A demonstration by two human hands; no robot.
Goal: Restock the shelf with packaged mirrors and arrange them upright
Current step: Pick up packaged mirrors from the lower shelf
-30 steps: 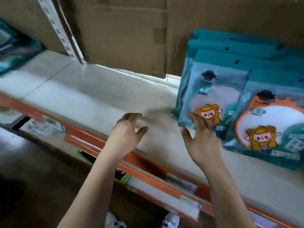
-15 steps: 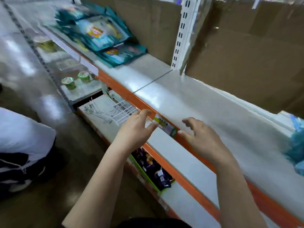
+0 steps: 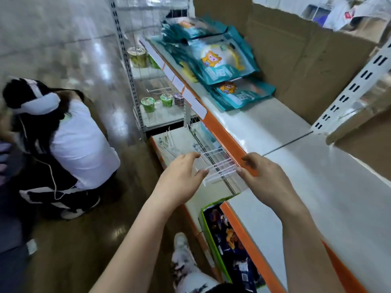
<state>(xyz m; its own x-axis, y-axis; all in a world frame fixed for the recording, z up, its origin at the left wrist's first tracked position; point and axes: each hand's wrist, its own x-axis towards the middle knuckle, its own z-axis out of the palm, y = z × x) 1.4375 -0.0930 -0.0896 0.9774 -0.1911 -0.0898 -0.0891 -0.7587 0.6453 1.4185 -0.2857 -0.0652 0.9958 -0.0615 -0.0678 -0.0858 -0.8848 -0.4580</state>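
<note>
Teal packaged mirrors are seen heaped flat (none upright) at the far end of the white shelf; nearer shelf space is left unfilled; both the left hand and right hand are held open, nothing gripped; restocking is judged barely begun.

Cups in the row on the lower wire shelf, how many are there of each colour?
Green cups: 2
Purple cup: 1
Total: 3
</note>
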